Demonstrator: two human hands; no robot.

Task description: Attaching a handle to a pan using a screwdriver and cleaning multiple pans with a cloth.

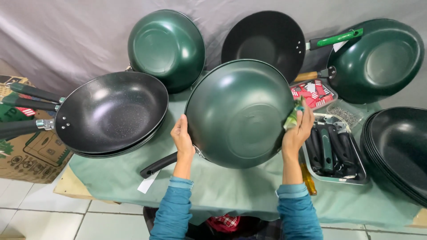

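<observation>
1. A cardboard box (31, 153) stands at the far left, partly under the table edge.
2. A stack of black non-stick woks (111, 113) rests on the green tablecloth (115, 178), their dark handles pointing left over the box.
3. Behind the stack, a green wok (165, 49) leans bottom-outward against the grey backdrop.
4. The left hand (182, 140) grips the left rim of the green wok held upside-down (238, 113), fingers curled around the edge near where its black handle (158, 165) slants down to the left.
5. That held wok sits at the centre of the view, just above the tablecloth, its green underside facing the camera, tilted between both hands.
6. Behind it, a black wok (262, 40) leans against the backdrop with its inside showing.
7. The right hand (298, 131) presses a folded green cloth (293, 118) against the wok's right side, fingers clenched on the cloth.
8. A metal tray (358, 171) just right of that hand holds dark and green handles.
9. Behind the tray lie a clear box of red-and-white tags (313, 93) and a small container of screws (343, 114).
10. Another green wok (378, 58) with a bright green handle leans at the upper right.
11. A second stack of black woks (396, 151) fills the right edge.
</observation>
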